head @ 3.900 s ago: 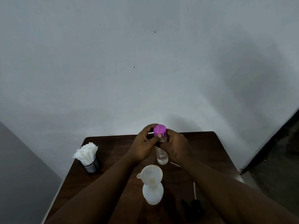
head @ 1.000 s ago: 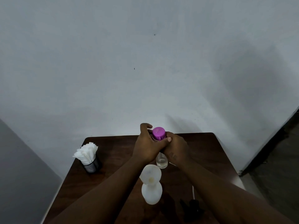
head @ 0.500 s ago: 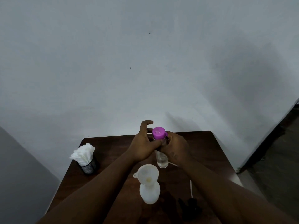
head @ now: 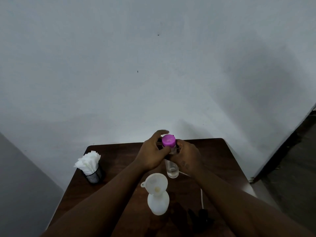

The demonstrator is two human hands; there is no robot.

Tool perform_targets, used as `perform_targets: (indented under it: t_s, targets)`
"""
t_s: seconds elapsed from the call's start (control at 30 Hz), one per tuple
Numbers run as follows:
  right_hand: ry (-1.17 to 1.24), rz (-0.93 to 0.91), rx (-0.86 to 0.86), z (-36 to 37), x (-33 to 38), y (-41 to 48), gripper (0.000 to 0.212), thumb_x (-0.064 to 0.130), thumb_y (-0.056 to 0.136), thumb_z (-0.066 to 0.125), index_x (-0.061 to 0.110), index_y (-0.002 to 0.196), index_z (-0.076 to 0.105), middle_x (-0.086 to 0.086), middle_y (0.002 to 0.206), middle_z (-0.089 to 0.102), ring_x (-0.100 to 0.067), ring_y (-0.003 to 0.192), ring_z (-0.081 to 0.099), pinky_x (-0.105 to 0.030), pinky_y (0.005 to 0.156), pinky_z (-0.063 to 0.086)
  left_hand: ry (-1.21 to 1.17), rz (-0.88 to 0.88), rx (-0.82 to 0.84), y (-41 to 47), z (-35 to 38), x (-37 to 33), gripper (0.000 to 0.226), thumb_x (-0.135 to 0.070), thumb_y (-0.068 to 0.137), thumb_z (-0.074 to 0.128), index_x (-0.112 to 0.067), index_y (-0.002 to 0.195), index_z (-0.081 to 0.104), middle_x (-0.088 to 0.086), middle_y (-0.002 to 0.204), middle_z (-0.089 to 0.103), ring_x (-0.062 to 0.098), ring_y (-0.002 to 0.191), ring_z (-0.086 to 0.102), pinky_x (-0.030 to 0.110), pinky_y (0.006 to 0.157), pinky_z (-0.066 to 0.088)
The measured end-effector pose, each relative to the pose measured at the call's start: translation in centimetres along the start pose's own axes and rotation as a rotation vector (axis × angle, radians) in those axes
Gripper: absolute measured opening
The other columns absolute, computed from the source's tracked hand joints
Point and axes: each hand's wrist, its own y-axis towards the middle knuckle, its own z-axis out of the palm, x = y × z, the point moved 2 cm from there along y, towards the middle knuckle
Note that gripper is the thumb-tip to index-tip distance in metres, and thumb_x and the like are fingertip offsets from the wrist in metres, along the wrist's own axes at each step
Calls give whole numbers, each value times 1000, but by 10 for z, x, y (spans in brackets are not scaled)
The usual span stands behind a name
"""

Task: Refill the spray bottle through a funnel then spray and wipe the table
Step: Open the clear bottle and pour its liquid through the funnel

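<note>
My right hand clamps the clear plastic bottle; my left hand pinches its round magenta cap; I'd twist gently, bottle upright, avoiding spills.

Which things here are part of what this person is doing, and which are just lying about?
Part of the job:
clear bottle, gripped by the right hand; its purple cap, held by the left hand
funnel, set in the white spray bottle
black spray head, lying on the table

Lying about:
napkins in a mesh cup, untouched; they might serve for wiping
</note>
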Motion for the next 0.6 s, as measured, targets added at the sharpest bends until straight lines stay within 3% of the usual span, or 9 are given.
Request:
perform_targets:
  t_s: [0.07, 0.13, 0.27, 0.33, 0.43, 0.53, 0.6]
  targets:
    - [-4, -11, -4, 1, 1, -1, 55, 73, 61, 65, 31, 95, 68, 14, 76, 69, 0, 70, 63, -23, 61, 48, 11, 12, -40, -1, 1, 0, 40, -34, 82, 78, -33, 115, 54, -10, 106, 70, 8, 96, 69, 40, 81, 61]
    - [-23, -10, -1, 1, 1, -1, 50, 68, 64, 68, 30, 96, 67, 14, 76, 67, -1, 70, 62, -22, 60, 45, 33, -5, -85, 0, 2, -1, 49, -42, 75, 84, -28, 107, 49, -7, 100, 68, 12, 89, 69, 39, 75, 61]
    - [-31, -10, 0, 0, -1, -2, 51, 69, 65, 71, 29, 97, 67, 16, 77, 68, 0, 71, 63, -24, 61, 48, -56, -41, -30, -2, 2, -5, 72, -40, 77, 84, -33, 131, 36, -9, 115, 62, 10, 96, 70, 29, 80, 61]
    - [-17, -5, -4, -1, -3, -3, 55, 74, 61, 71, 31, 96, 68, 15, 79, 70, 1, 73, 65, -26, 65, 53, -102, -30, 42, -2, 1, -6, 65, -29, 87, 75, -39, 139, 37, -9, 121, 62, 10, 100, 70, 27, 83, 59]
    - [-29, -2, -11, -1, -4, -3, 57, 75, 59, 71, 32, 95, 68, 15, 79, 71, 1, 74, 65, -28, 67, 55, -80, 14, 54, -1, 0, -6, 39, -18, 90, 70, -30, 124, 55, -9, 116, 66, 11, 95, 71, 24, 78, 58]
    - [-51, 9, -5, -1, -4, -3, 55, 73, 61, 71, 32, 98, 68, 14, 81, 71, -1, 75, 65, -29, 67, 55, 7, -2, -19, 0, 1, -4, 41, -35, 81, 81, -25, 107, 50, -8, 105, 66, 11, 88, 70, 32, 74, 60]
    - [-58, 14, 1, -1, -4, -3, 56, 72, 62, 70, 31, 101, 68, 13, 83, 71, -4, 75, 65, -30, 68, 56, -12, -31, -27, 0, 1, -3, 55, -42, 76, 84, -27, 112, 46, -9, 107, 64, 12, 91, 69, 31, 74, 61]
